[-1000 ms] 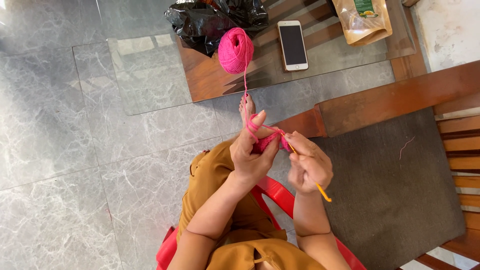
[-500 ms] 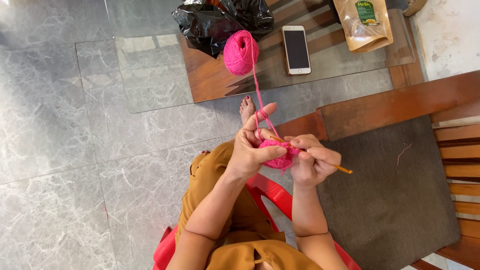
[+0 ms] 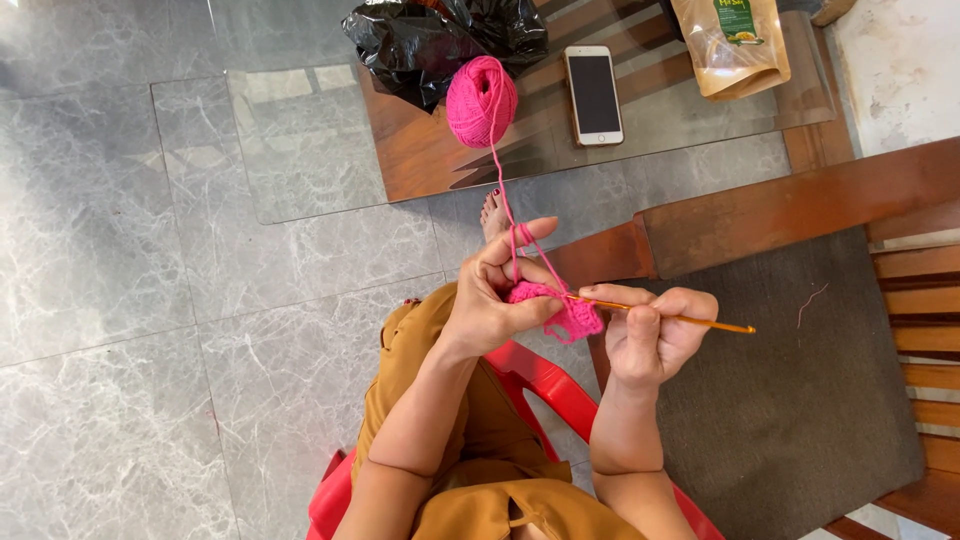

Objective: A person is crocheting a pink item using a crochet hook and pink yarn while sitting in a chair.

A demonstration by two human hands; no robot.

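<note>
Since a second ago, right hand [image 3: 650, 335] turned so that the orange crochet hook [image 3: 660, 315] no longer slants down past the wrist but lies nearly level, tip at the pink crochet piece [image 3: 560, 305] and tail pointing away from the pink yarn ball [image 3: 481, 100]. Left hand [image 3: 495, 295] now opened a little, forefinger lifted toward the yarn ball with the strand [image 3: 505, 190] looped over it, thumb pinching the piece lower down. Piece itself apparently hanging further out below the fingers, though earlier views are too small to be sure.
</note>
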